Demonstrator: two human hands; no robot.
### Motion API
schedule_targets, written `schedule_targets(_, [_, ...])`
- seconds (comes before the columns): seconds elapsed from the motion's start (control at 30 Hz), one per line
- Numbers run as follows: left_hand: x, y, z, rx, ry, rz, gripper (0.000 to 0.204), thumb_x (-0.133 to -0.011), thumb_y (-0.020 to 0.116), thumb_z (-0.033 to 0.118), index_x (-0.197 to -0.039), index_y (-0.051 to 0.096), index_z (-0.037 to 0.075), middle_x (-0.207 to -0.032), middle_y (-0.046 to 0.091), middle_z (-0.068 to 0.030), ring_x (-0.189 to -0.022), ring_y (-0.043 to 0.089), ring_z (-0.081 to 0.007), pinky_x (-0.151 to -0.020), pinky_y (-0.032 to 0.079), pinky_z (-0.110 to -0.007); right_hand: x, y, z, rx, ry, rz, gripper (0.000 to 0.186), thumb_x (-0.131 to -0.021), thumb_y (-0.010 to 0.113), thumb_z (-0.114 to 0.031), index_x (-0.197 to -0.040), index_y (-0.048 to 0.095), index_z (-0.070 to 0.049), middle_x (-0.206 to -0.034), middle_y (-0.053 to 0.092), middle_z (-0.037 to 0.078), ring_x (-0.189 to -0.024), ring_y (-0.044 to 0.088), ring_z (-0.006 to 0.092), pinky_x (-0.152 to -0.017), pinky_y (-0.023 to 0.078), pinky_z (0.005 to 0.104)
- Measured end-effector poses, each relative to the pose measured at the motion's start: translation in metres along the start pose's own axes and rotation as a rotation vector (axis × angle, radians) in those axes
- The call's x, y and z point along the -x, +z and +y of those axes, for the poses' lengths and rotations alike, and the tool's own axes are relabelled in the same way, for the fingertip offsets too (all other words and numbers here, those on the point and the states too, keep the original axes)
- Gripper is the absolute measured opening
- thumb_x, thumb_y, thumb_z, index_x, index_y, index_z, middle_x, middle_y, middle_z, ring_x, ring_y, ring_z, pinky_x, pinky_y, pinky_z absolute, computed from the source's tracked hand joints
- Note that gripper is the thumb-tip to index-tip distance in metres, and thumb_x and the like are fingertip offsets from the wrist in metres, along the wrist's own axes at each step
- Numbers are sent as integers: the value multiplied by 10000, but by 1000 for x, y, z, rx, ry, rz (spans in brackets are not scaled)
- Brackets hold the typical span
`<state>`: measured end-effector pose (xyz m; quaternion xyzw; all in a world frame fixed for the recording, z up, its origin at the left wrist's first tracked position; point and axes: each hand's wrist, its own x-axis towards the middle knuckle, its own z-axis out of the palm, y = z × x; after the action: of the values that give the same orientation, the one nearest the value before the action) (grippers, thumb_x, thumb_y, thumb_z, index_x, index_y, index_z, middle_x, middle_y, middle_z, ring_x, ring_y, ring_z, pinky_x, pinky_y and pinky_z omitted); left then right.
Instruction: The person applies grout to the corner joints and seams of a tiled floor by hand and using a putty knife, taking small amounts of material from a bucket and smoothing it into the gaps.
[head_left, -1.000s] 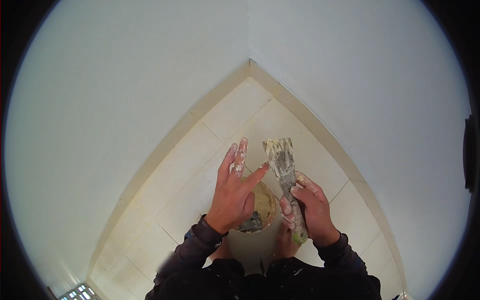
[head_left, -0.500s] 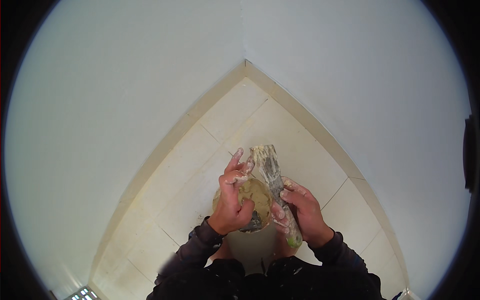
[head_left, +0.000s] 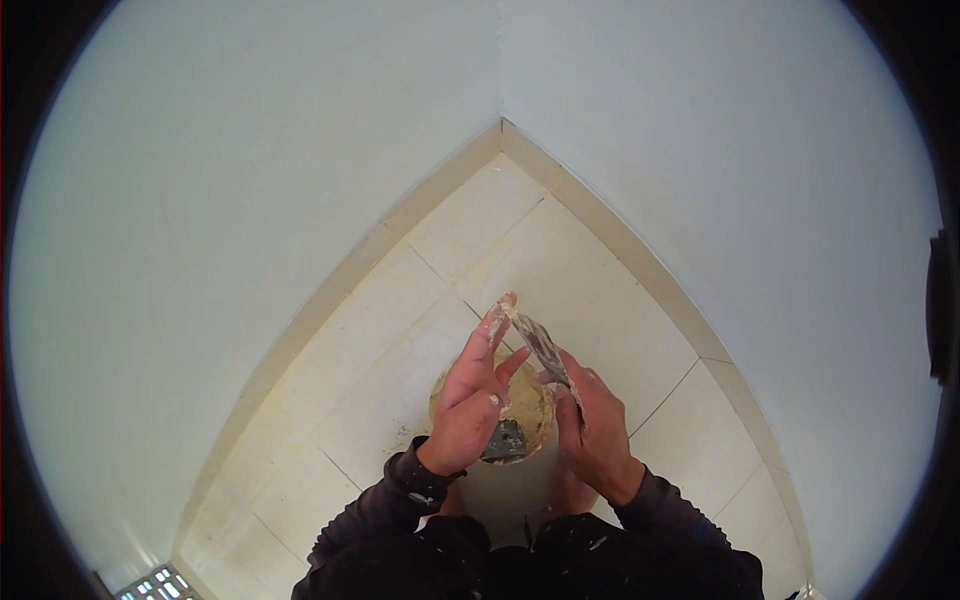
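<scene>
The putty knife (head_left: 543, 347) sits between the two hands, its smeared blade tilted up and away, directly above a round pan (head_left: 520, 420) of tan filler that is held low in front of the body. The right hand (head_left: 595, 430) is closed around the knife's lower end, just right of the pan. The left hand (head_left: 472, 405) lies over the pan's left side with its fingers stretched out and slightly spread; the fingertips (head_left: 500, 312) touch the top of the blade, flat against it rather than pinching. A second, darker blade (head_left: 505, 440) shows at the pan's near edge, under the left palm; whether the left hand grips it or the pan cannot be told from this view.

The step in hand looks like cleaning or evening the filler on the blade with the fingers, over the pan so that scraps drop back in. The next move would seem to call for a steady blade angle and a light drag of the fingers along the metal, keeping both above the pan.

Beyond the pan lies a floor (head_left: 470, 290) of pale cream tiles, running to a corner where two white walls (head_left: 250, 180) meet above a tan baseboard (head_left: 620, 240). Dark sleeves (head_left: 400, 500) cover both forearms.
</scene>
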<state>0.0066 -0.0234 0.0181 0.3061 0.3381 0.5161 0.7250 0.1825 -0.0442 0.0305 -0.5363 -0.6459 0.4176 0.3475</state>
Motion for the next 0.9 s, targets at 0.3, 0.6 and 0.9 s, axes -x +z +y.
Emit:
schedule_targets(0.3, [-6,-7,0,213,-108,109,866,-777,536,157,-1597,288,28,-1642,318,-63,-1434,359,-180,-1144,288,-341,-6,6,21,363,-203,38,643,-796,664,69,-1419,595,-74,-1146,616,173,-935,586,338,-798,528,417])
schedule_targets(0.6, [-53,-29,-21,304,-236,151,591,-856,504,121,-1441,489,43,-1498,482,-69,-1399,413,-196,-1130,345,-381,-41,2,65,403,-63,56,584,-856,601,72,-1422,591,-70,-1125,636,164,-950,598,337,-831,524,413])
schedule_targets(0.9, [-302,-138,-66,523,-223,377,330,-886,501,102,-1203,579,56,-1103,594,-28,-986,530,-159,-856,459,-342,-111,-7,133,286,213,96,520,-960,455,52,-1462,533,-58,-1099,684,171,-937,642,294,-848,515,387])
